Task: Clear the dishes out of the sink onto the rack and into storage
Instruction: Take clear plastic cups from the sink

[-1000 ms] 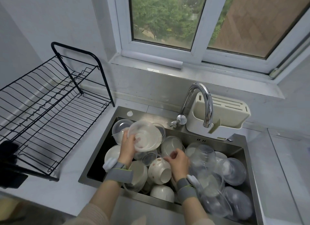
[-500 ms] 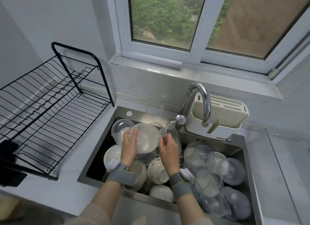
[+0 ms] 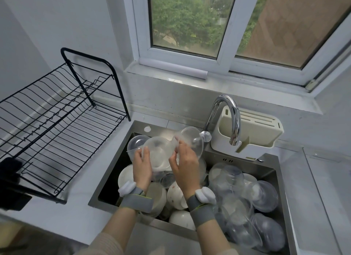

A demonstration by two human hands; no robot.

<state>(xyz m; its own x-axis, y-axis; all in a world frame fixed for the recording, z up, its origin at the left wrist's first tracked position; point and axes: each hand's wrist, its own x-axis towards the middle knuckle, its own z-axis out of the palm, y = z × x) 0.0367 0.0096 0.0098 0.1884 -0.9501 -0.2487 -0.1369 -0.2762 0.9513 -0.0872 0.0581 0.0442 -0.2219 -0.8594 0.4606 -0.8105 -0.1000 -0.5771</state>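
A steel sink is piled with clear plastic bowls and white ceramic bowls. My left hand grips a frosted clear plastic bowl above the sink's left half, its opening tilted toward me. My right hand holds a second clear bowl by its rim, just right of the first and touching it. A white bowl with red specks lies below my wrists. The black wire dish rack stands empty on the counter to the left.
A chrome faucet arches over the sink's back edge, close to the bowl in my right hand. A cream utensil caddy sits behind it. Grey counter runs to the right. A window sill lies behind.
My right hand picked a clear bowl out of the pile and raised it beside the one in my left hand. Both hands have lifted and come closer together.
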